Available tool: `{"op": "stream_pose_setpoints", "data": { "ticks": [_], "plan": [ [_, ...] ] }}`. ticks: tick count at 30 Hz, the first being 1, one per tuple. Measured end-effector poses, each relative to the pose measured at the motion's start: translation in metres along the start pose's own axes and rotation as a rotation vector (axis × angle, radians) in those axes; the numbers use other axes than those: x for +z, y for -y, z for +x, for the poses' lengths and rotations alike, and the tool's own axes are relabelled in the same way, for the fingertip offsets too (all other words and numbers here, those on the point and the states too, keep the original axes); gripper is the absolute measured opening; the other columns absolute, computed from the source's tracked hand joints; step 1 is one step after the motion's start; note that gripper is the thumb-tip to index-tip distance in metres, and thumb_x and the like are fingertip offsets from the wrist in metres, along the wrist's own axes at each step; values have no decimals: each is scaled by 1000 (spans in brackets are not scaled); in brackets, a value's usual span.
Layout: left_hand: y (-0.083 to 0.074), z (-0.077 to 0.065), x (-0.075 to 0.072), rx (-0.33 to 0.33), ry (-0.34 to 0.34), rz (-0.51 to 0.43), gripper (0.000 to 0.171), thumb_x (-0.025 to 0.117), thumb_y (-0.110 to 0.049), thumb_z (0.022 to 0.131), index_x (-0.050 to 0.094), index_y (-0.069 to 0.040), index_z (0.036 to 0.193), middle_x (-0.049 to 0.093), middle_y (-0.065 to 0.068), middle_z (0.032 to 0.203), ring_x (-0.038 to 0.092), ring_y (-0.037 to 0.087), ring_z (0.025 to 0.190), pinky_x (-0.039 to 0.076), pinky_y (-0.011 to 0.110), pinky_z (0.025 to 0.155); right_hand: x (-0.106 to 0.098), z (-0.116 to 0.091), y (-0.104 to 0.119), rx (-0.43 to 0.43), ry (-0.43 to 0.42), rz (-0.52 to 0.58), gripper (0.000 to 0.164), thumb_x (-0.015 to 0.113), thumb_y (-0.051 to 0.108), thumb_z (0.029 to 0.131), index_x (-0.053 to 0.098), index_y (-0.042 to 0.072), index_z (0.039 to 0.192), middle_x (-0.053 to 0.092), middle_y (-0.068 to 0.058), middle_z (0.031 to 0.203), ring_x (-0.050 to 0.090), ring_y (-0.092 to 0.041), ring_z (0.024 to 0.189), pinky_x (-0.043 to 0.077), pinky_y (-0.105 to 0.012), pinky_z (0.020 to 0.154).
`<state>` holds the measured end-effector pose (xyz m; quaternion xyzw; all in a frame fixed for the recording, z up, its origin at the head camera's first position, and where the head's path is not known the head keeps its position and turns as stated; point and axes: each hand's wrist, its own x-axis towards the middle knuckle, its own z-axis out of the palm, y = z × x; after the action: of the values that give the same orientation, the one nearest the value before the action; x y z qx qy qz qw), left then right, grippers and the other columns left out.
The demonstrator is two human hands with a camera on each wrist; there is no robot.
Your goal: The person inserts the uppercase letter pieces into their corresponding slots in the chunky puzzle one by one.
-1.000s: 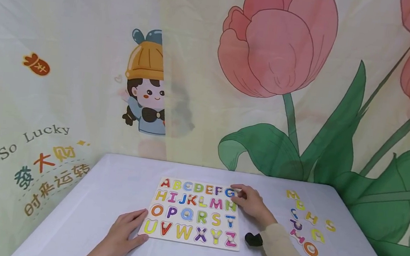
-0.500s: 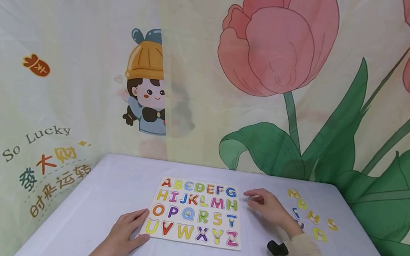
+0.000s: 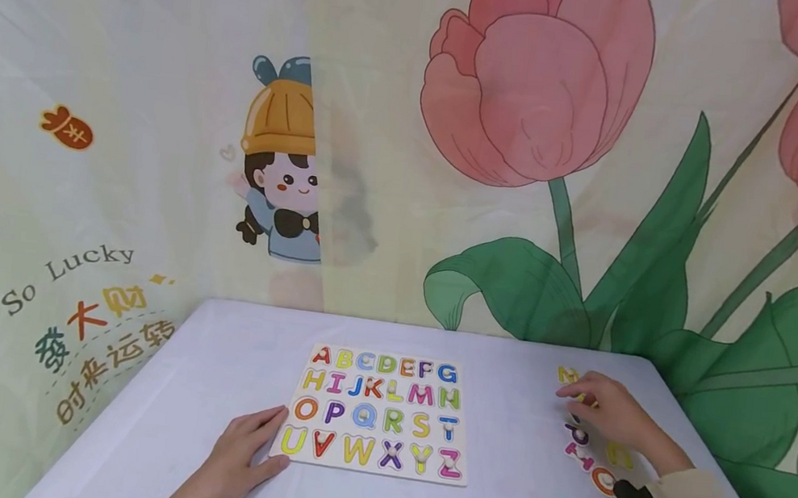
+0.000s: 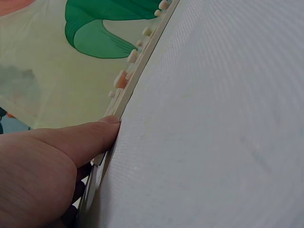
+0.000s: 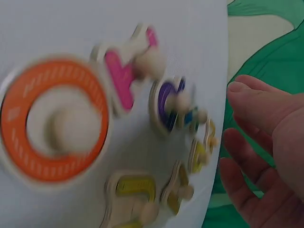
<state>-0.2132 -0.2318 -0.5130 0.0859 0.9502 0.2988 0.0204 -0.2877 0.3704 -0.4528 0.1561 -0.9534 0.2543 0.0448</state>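
Observation:
My left hand (image 3: 234, 455) rests at the left edge of a white alphabet puzzle board (image 3: 368, 471), its fingers straight and its thumb at the near corner. In the left wrist view the thumb (image 4: 90, 137) lies on the board's edge. On the right, my right hand (image 3: 611, 417) hovers over loose knobbed letter pieces, hiding several. Its fingers are spread, with nothing between them in the right wrist view. Around it lie a yellow piece (image 3: 566, 374), a purple piece (image 3: 575, 435), a pink piece (image 3: 577, 456) and an orange O (image 3: 598, 472).
Coloured letters fill rows on the board, several with wooden knobs. A white cloth covers the table (image 3: 509, 455). A black device (image 3: 636, 496) sits at my right wrist, close to the O. Behind the table hangs a printed curtain (image 3: 383, 117) with tulips.
My right hand has left the board's top right corner, by the blue G, and moved right to the loose letters. The left hand has stayed at the board.

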Motion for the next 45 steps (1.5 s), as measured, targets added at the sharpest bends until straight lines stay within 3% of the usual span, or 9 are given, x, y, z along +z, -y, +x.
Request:
{"op": "stream_pose_setpoints", "data": {
  "ticks": [8, 16, 24, 36, 41, 45],
  "plan": [
    [1, -1, 1, 6, 0, -4, 79, 79, -44, 95, 48, -12, 161, 44, 0, 166, 34, 31, 151, 34, 59, 122, -1, -6, -24, 58, 50, -8, 22, 80, 15, 96, 82, 9, 117, 61, 1, 99, 53, -17, 88, 51, -22, 69],
    [-2, 0, 0, 8, -1, -13, 79, 78, -45, 95, 49, -12, 161, 44, 0, 165, 34, 31, 152, 34, 60, 122, 6, -6, -31, 52, 9, -42, 15, 81, 12, 94, 84, 10, 109, 59, 2, 94, 51, -16, 84, 48, -23, 66],
    [0, 0, 1, 9, -5, -5, 78, 78, -44, 95, 49, -12, 161, 44, 0, 165, 34, 31, 152, 34, 59, 122, 9, -1, -17, 60, -32, -62, 13, 83, 14, 93, 85, 13, 106, 61, 4, 91, 51, -16, 82, 49, -23, 64],
    [1, -2, 1, 7, -10, -24, 78, 79, -42, 95, 49, -11, 160, 45, 1, 165, 34, 31, 151, 34, 60, 122, 33, 9, 30, 102, -81, 10, 7, 86, 18, 91, 83, 13, 94, 71, 5, 88, 56, -14, 75, 50, -26, 59],
    [0, -2, 2, 5, -10, -24, 78, 79, -42, 95, 49, -12, 160, 44, 1, 165, 34, 30, 151, 34, 59, 122, 45, 12, 34, 169, -108, 17, 11, 88, 23, 89, 83, 13, 90, 72, 5, 84, 57, -16, 75, 50, -28, 61],
    [0, -2, 2, 12, -15, -23, 78, 79, -42, 95, 49, -12, 160, 44, 0, 166, 34, 30, 151, 34, 59, 122, 51, 13, 35, 176, -110, -6, 11, 88, 22, 88, 82, 13, 88, 73, 5, 82, 59, -16, 76, 52, -31, 65]
  ]
}}
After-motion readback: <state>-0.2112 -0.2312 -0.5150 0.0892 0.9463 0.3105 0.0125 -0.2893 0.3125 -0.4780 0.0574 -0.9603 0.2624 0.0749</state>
